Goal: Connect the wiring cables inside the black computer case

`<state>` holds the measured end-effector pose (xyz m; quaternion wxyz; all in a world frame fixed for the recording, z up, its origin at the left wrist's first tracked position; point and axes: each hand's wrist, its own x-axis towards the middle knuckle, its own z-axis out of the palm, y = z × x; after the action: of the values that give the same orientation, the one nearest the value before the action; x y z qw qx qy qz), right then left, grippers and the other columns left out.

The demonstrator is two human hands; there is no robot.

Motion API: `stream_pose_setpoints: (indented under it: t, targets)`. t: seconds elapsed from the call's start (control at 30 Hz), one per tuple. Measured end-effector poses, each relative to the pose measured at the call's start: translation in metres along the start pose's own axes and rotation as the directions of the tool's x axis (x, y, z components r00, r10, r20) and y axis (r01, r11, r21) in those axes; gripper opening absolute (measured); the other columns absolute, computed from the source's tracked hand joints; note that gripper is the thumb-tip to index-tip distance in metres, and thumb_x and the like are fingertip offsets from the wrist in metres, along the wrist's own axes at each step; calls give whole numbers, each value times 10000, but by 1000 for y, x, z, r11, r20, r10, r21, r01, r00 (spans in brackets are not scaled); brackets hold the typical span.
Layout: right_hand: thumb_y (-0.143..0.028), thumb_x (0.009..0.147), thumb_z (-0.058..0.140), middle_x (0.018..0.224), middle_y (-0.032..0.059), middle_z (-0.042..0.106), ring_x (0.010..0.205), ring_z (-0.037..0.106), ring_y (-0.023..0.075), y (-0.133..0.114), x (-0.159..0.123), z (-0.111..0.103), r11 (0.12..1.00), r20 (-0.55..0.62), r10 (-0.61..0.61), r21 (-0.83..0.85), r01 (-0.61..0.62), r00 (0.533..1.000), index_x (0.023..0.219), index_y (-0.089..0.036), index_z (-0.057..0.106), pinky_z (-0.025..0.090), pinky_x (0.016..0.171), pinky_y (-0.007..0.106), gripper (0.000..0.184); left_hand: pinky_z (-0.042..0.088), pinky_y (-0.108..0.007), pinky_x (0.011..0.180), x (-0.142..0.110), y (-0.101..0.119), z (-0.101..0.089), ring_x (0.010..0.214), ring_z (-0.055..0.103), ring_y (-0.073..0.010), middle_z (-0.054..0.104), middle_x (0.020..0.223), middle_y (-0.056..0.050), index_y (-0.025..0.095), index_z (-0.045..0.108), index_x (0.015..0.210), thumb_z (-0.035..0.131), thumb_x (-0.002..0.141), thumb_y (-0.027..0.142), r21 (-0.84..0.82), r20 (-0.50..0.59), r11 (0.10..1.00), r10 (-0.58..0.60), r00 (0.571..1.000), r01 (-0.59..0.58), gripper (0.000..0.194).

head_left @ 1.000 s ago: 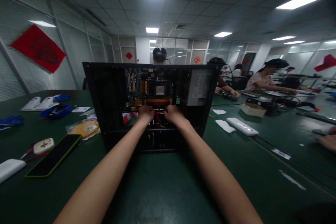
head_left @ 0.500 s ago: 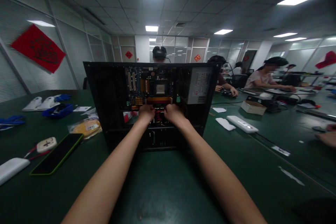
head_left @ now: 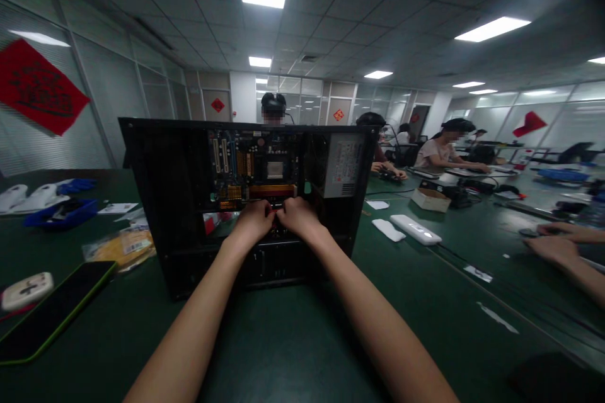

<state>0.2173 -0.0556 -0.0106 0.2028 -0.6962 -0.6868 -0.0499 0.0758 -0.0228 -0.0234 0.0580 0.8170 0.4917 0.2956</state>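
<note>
Computer case: stood upright on the green table (head_left: pixel 283 340); the case (head_left: pixel 165 176) was directly in front of the person, its bottom edge resting on the tabletop.
Case orientation: open side faced the person; long axis ran left to right across the table, the left end slightly nearer the person than the right.
Motherboard (head_left: pixel 256 167): mounted upright inside the case, face toward the person; orange slots (head_left: pixel 271 191) lay lengthwise along its lower part, just above the hands.
Power supply (head_left: pixel 344 164): occupied the upper right corner of the case, above and to the right of both hands.
Left hand (head_left: pixel 256 220): at the open side, below the slots; fingers curled inward. Whether it gripped anything could not be determined.
Right hand (head_left: pixel 299 216): just beside the left hand, at similar height, fingers likewise bent. Grip could not be determined.
Between the hands: a small red item (head_left: pixel 275 210), too small to identify.
Table, left side: phone (head_left: pixel 57 308) lay obliquely; yellow packet (head_left: pixel 120 250) was near the case's left edge; blue tray (head_left: pixel 75 219) sat toward the table's far edge.
Table, right side: white elongated device (head_left: pixel 414 229) lay near an open carton (head_left: pixel 431 200); a co-worker's hand (head_left: pixel 558 249) rested farther right.
</note>
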Motion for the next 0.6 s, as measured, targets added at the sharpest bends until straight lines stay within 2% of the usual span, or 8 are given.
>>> stream_pose_setpoints:
  t: [0.13, 0.27, 0.47, 0.6]
  targets:
    - [-305, 930, 475, 1014, 177, 741, 930, 718, 272, 0, 0, 1, 1000, 18, -7, -5, 7, 1000, 1014, -139, 747, 515, 746, 312, 330, 476, -323, 839, -3, 3, 0, 989, 654, -254, 711, 1001, -124, 157, 682, 958, 584, 856, 172, 60, 4, 998, 30, 1000, -30, 142]
    - [-273, 959, 431, 1019, 163, 736, 935, 712, 268, 0, -3, 0, 999, 22, -48, -9, 48, 999, 1000, -147, 709, 504, 743, 310, 308, 467, -342, 902, -5, 7, -2, 1054, 616, -269, 634, 1086, -148, 146, 694, 906, 563, 881, 196, 102, -63, 994, 43, 997, -37, 142]
    - [-209, 940, 477, 1065, 139, 706, 941, 694, 246, -4, -12, -9, 997, -69, -75, -2, 75, 995, 1156, -151, 562, 491, 769, 307, 239, 474, -325, 911, -3, 7, -2, 999, 604, -230, 597, 1045, -115, 147, 669, 814, 585, 852, 170, -38, -75, 994, 97, 992, -100, 95]
    - [-188, 941, 473, 1172, 155, 675, 1058, 658, 242, 0, -11, -6, 991, -33, -105, 77, 107, 994, 1146, -148, 580, 485, 852, 312, 235, 476, -330, 909, -2, 6, -2, 996, 603, -222, 612, 1015, -105, 145, 661, 831, 585, 858, 147, -51, -113, 989, 132, 985, -138, 81]
